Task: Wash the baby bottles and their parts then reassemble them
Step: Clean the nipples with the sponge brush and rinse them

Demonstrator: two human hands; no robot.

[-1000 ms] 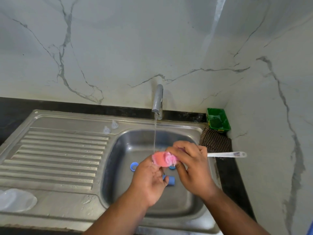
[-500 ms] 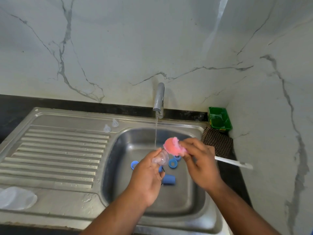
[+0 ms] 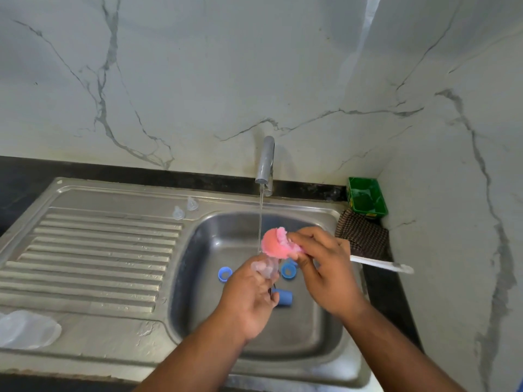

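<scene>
Over the steel sink basin (image 3: 198,278), my left hand (image 3: 249,298) holds a clear silicone teat (image 3: 266,267) at its fingertips. My right hand (image 3: 325,273) grips a bottle brush near its pink sponge head (image 3: 273,244); the white handle (image 3: 379,265) sticks out to the right. The sponge head sits just above the teat, in the thin stream from the tap (image 3: 266,162). In the basin lie two blue rings (image 3: 225,274) (image 3: 288,270) and a blue cap (image 3: 284,297). Two more clear teats (image 3: 184,209) stand on the rim behind the drainboard.
A ribbed drainboard (image 3: 93,258) fills the left side, with a clear plastic piece (image 3: 27,329) at its front left corner. A green tub (image 3: 366,198) and a checked cloth (image 3: 363,236) sit at the back right corner. Marble walls close in behind and to the right.
The sponge head has come out of the teat and risen up and right. My left hand still holds the teat, now exposed below the sponge.
</scene>
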